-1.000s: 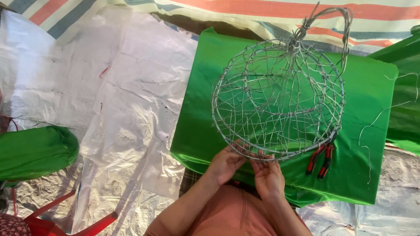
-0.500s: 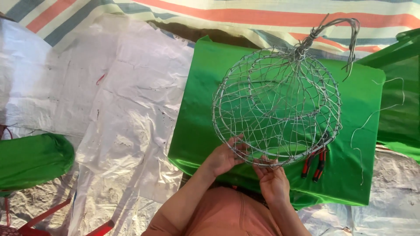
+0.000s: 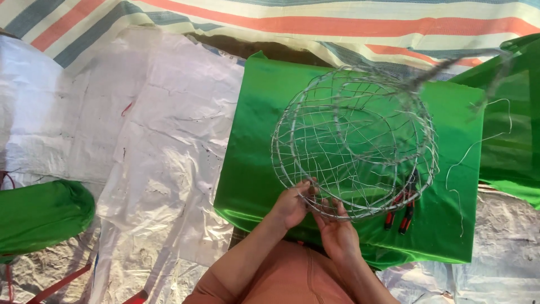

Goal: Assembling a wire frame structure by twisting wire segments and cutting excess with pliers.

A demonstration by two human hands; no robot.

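Observation:
A round wire frame ball (image 3: 354,141), made of thin silvery wire woven into a cage, stands over a shiny green sheet (image 3: 253,146) on a low table. My left hand (image 3: 291,205) grips the frame's lower rim, fingers curled around the wires. My right hand (image 3: 337,233) holds the same rim just to the right, fingers up against the wire. Twisted wire ends stick out at the frame's upper right, blurred by motion.
Red-handled pliers (image 3: 398,217) lie on the green sheet under the frame. A loose wire (image 3: 467,157) curls across the sheet's right side. White plastic sheeting (image 3: 140,129) covers the ground; a striped tarp (image 3: 337,22) lies behind. A green bundle (image 3: 39,214) sits left.
The frame has been turned in my hands, its wire ends swinging rightward. Both hands shifted slightly along the lower rim.

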